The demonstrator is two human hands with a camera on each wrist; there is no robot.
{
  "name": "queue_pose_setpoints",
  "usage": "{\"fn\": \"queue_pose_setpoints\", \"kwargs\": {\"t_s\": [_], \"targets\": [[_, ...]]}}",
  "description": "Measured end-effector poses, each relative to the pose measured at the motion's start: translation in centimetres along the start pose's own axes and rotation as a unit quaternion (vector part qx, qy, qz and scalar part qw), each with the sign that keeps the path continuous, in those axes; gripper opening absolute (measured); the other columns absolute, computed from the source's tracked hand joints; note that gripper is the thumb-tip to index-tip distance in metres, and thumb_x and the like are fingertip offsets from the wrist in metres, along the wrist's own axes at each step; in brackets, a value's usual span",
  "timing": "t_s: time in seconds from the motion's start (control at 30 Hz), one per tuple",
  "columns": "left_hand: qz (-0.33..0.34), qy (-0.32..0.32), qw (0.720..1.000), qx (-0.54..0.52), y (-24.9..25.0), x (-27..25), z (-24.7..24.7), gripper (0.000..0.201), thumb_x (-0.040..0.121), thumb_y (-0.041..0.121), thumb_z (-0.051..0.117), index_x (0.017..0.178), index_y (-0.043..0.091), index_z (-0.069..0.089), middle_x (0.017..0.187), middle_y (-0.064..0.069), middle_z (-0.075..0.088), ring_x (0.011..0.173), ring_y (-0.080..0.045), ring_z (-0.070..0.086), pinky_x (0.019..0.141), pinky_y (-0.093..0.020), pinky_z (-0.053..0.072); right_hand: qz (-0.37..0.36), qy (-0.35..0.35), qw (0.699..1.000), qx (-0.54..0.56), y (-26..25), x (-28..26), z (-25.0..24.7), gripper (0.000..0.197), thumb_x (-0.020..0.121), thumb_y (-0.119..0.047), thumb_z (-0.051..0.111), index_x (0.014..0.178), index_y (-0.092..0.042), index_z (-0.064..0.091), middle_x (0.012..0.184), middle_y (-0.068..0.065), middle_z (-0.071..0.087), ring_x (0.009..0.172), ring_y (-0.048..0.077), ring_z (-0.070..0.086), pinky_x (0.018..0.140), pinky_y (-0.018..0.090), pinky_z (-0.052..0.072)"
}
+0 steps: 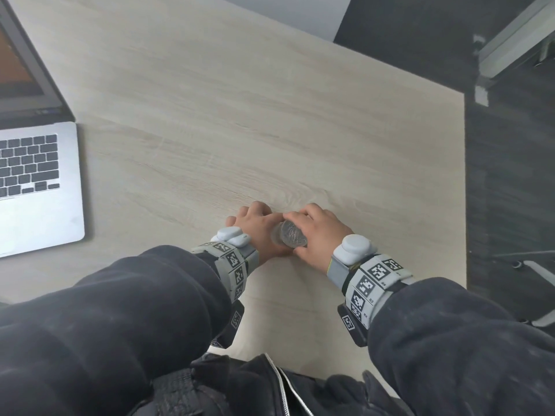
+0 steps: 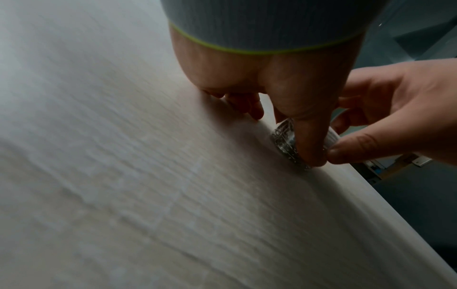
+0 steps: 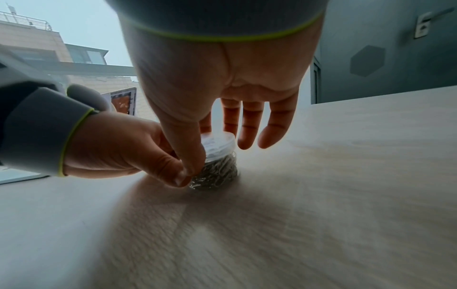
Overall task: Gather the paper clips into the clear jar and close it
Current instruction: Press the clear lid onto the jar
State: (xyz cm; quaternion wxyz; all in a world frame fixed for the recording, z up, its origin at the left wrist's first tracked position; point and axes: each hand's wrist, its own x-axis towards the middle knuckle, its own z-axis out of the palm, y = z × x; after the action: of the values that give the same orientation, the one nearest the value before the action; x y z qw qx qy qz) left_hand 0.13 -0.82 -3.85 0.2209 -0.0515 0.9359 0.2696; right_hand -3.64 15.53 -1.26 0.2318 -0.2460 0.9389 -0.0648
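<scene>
Dark sleeves (image 1: 105,310) fill our near view. Our left hand (image 1: 255,226) curls around the clear jar (image 3: 217,168) of paper clips (image 3: 220,172) on the table (image 1: 240,130). Our right hand (image 1: 318,232) pinches its lid (image 3: 217,144), 3 fingers (image 3: 249,125) extended. Far left sits 1 laptop (image 1: 39,181).

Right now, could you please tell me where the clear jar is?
In the head view the clear jar stands on the table near its front right, gripped between the left hand and right hand, well right of the laptop.
</scene>
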Motion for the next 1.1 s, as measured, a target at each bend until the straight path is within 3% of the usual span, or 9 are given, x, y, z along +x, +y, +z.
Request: {"fn": "queue_pose_setpoints", "kwargs": {"t_s": [0.23,0.37,0.5,0.6,0.67,0.8,0.83,0.97,1.1], "targets": [[0.002,-0.003,1.0,-0.009,-0.1,0.0,-0.2,0.066,0.056,0.083,0.057,0.117,0.057,0.05,0.111,0.014,0.04,0.107,-0.014,0.038,0.091,-0.035,0.03,-0.039,-0.023,0.998,-0.037,-0.1,0.0,-0.6,0.064,0.073,-0.031,0.062,0.132,-0.034,0.038,0.125,-0.004,0.041,0.109,0.027,0.044,0.078,0.044,0.052],[0.004,-0.009,1.0,-0.002,-0.1,0.1,-0.3,0.065,0.06,0.08,0.059,0.12,0.059,0.048,0.114,0.014,0.04,0.11,-0.015,0.037,0.093,-0.035,0.031,-0.015,-0.037,0.998,-0.041,-0.3,0.1,-0.9,0.06,0.077,-0.04,0.062,0.132,-0.026,0.042,0.123,0.002,0.043,0.106,0.029,0.049,0.081,0.04,0.049],[0.0,-0.017,1.0,0.006,-0.3,0.1,-0.2,0.063,0.062,0.079,0.058,0.121,0.06,0.047,0.119,0.014,0.04,0.114,-0.016,0.037,0.097,-0.037,0.033,0.045,-0.065,0.995,-0.063,-0.4,0.6,-1.6,0.06,0.073,-0.067,0.058,0.108,-0.019,0.046,0.11,0.006,0.055,0.094,0.031,0.058,0.07,0.036,0.044],[0.001,-0.018,1.0,0.011,-0.4,0.2,-0.2,0.064,0.063,0.078,0.059,0.123,0.059,0.047,0.121,0.013,0.041,0.116,-0.017,0.037,0.098,-0.038,0.033,0.056,-0.066,0.994,-0.071,0.0,0.4,-1.6,0.063,0.069,-0.076,0.053,0.097,-0.021,0.041,0.103,0.005,0.06,0.089,0.031,0.06,0.064,0.034,0.039],[0.003,-0.016,1.0,0.011,-0.5,0.3,-0.2,0.065,0.063,0.077,0.061,0.123,0.059,0.047,0.121,0.014,0.041,0.116,-0.016,0.037,0.098,-0.037,0.033,0.048,-0.055,0.994,-0.081,0.2,0.2,-1.5,0.061,0.07,-0.073,0.053,0.099,-0.021,0.041,0.103,0.004,0.058,0.088,0.03,0.059,0.064,0.034,0.039],[0.009,-0.005,1.0,0.001,-0.7,0.4,0.1,0.065,0.06,0.082,0.059,0.12,0.06,0.048,0.113,0.015,0.039,0.112,-0.015,0.039,0.094,-0.037,0.032,0.012,-0.05,0.997,-0.063,0.5,-0.3,-1.2,0.065,0.075,-0.054,0.057,0.13,-0.028,0.034,0.116,0.004,0.053,0.098,0.031,0.059,0.074,0.037,0.05],[0.01,-0.006,1.0,0.0,-0.7,0.4,0.1,0.065,0.06,0.082,0.059,0.12,0.061,0.047,0.112,0.016,0.038,0.112,-0.014,0.038,0.094,-0.037,0.032,0.007,-0.049,0.997,-0.058,0.4,-0.3,-1.1,0.064,0.077,-0.051,0.057,0.131,-0.028,0.034,0.117,0.004,0.053,0.098,0.031,0.059,0.075,0.038,0.05],[0.012,-0.006,1.0,0.003,-0.7,0.5,0.1,0.06,0.062,0.077,0.061,0.119,0.061,0.048,0.114,0.015,0.039,0.112,-0.015,0.038,0.095,-0.037,0.032,0.03,-0.034,0.998,-0.053,0.2,0.1,-0.9,0.052,0.075,-0.054,0.058,0.111,-0.021,0.041,0.103,0.006,0.061,0.087,0.031,0.061,0.065,0.035,0.046],[0.009,-0.003,1.0,0.002,-0.8,0.6,0.2,0.06,0.062,0.076,0.062,0.118,0.061,0.048,0.117,0.016,0.041,0.114,-0.014,0.038,0.095,-0.035,0.031,0.049,-0.031,0.997,-0.046,0.3,0.0,-0.4,0.055,0.073,-0.06,0.058,0.107,-0.021,0.037,0.095,0.006,0.064,0.078,0.031,0.061,0.059,0.034,0.044]]}}
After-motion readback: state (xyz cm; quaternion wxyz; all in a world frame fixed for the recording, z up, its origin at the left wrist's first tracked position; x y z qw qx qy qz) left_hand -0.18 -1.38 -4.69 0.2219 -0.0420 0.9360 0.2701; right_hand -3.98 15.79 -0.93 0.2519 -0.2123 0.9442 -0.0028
